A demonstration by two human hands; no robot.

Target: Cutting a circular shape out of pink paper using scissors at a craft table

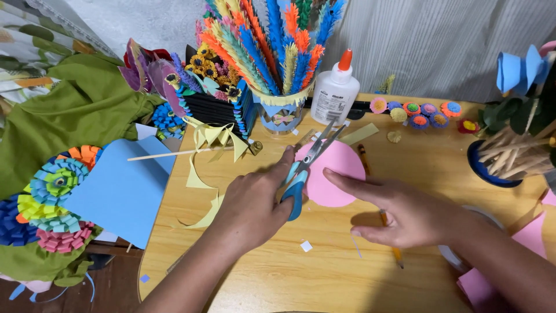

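Note:
My left hand (255,203) grips blue-handled scissors (306,165), blades open and pointing up to the right over a pink paper circle (336,174) lying on the wooden table (278,272). The fingers of my right hand (399,211) press flat on the circle's right part. A yellow pencil (382,217) lies partly under my right hand.
A white glue bottle (336,93) with an orange cap and a cup of paper feathers (278,58) stand behind. Blue paper (121,191), yellow paper strips (200,174), a thin wooden stick (168,155), small paper flowers (417,108) and a pot of sticks (509,153) surround the hands. Pink sheets (533,235) lie at right.

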